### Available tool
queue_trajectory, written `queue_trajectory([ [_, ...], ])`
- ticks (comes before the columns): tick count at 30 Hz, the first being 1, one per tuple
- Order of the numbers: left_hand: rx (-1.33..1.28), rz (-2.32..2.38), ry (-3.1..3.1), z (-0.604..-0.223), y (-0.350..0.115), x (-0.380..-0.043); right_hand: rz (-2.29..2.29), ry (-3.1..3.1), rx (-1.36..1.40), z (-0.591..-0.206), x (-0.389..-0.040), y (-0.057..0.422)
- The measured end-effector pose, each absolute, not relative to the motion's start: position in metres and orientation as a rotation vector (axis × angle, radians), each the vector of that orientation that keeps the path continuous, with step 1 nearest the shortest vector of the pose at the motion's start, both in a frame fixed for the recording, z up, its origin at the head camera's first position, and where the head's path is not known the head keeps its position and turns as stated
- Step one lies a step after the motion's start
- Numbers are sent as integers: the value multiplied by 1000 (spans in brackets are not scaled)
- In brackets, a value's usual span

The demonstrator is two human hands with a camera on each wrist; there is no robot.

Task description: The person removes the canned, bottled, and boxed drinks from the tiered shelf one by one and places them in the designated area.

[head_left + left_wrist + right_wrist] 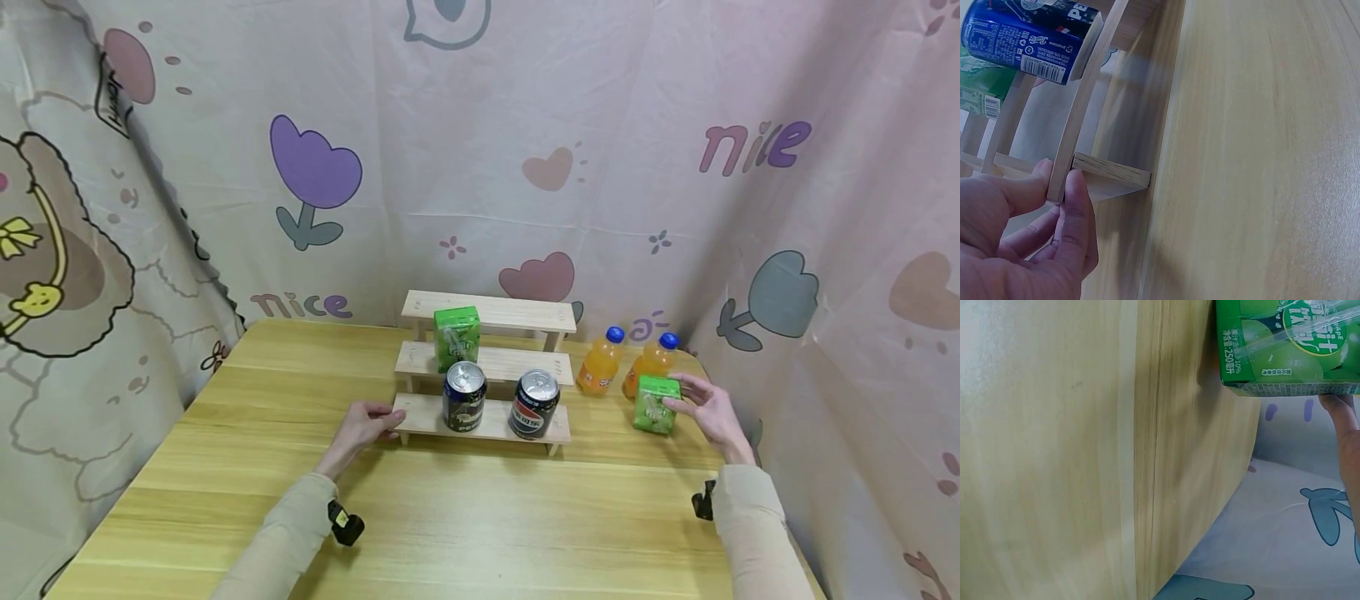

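Observation:
At the left end of a three-tier wooden display shelf (423,417), my left hand (365,425) pinches the lowest board between thumb and fingers, as the left wrist view (1054,219) also shows. My right hand (712,414) holds a green juice box (654,408) by its right side. That box is upright, in front of two orange drink bottles; in the right wrist view its printed face (1297,344) is close up. Two dark soda cans, one on the left (464,404) and a Pepsi can (534,408), stand on the lowest board. Another green juice box (456,337) is on the middle board.
Two orange bottles with blue caps, one nearer the shelf (598,367) and one behind the held box (654,358), stand right of the shelf. A patterned curtain (450,167) hangs behind the wooden table (480,525) and at its sides.

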State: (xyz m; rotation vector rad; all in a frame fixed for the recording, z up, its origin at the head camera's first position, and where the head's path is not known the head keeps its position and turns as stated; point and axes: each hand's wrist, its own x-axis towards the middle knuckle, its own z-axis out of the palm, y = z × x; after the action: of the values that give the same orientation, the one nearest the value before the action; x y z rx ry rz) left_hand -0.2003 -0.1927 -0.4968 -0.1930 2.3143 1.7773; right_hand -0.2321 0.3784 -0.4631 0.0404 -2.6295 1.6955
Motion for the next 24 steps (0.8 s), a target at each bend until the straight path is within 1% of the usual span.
queue_trajectory([
  [11,-194,1787,2310,-498,-192,-201,1762,-2677,138,-462,-232,390],
  [18,-188,1807,2305,-497,-191,-201,1906,-2609,194,-466,-230,398],
  [24,-190,1806,2299,-496,-192,-201,1899,-2631,198,-465,-225,401],
])
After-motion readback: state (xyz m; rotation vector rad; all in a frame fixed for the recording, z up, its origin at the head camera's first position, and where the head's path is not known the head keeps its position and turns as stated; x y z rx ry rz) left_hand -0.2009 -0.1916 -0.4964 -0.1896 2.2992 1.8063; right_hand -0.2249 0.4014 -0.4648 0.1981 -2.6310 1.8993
